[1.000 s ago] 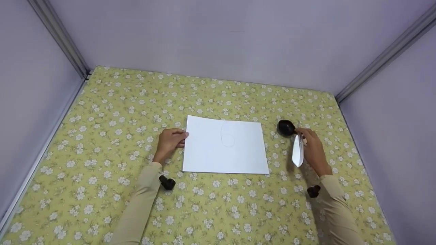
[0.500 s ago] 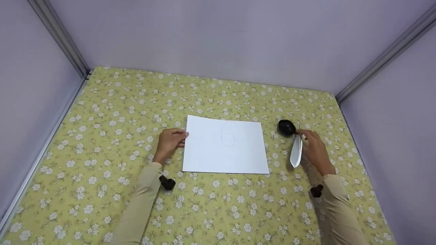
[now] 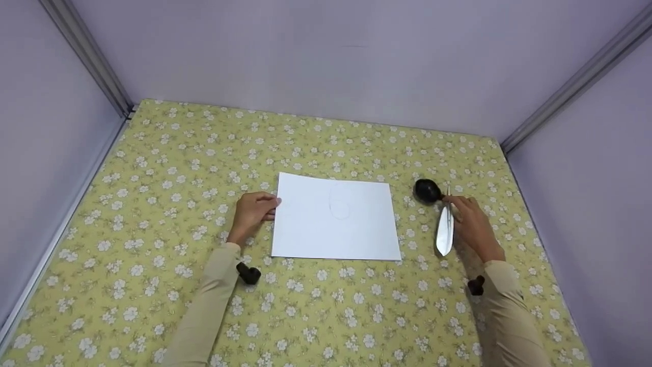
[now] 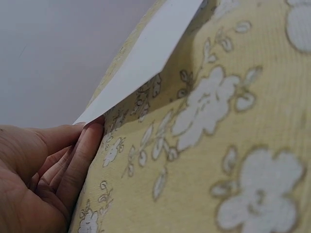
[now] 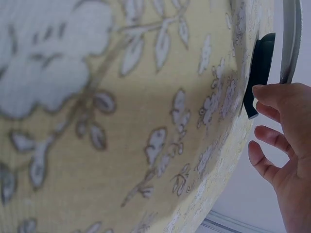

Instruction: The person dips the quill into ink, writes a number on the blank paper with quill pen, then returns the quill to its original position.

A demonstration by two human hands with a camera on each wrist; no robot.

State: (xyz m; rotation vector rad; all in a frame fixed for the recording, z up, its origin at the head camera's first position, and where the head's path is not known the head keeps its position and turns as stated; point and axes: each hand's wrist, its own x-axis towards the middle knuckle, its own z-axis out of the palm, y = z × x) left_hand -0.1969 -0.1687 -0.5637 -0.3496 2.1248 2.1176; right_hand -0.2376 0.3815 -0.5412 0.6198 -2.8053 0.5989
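Observation:
A white sheet of paper (image 3: 331, 234) with a faint drawn figure like a 6 lies in the middle of the table. At its left edge my left hand (image 3: 253, 211) pinches the sheet; in the left wrist view the paper's corner (image 4: 141, 68) rises off the cloth. To the right of the sheet, my right hand (image 3: 473, 224) pinches a slim silver leaf-shaped piece (image 3: 444, 234) between thumb and finger. A black rounded object (image 3: 427, 191) lies just beyond those fingertips. In the right wrist view a fingertip appears to touch the black object (image 5: 261, 65); its kind is unclear.
A yellow cloth (image 3: 153, 214) with white flowers covers the table. Pale walls (image 3: 326, 61) stand at the back and both sides, with metal posts (image 3: 91, 56) in the far corners. A small black device (image 3: 248, 274) sits at each wrist.
My right hand has shifted slightly right and toward me, and the silver piece has tilted and swung a little. The left hand, paper and black object stay in place.

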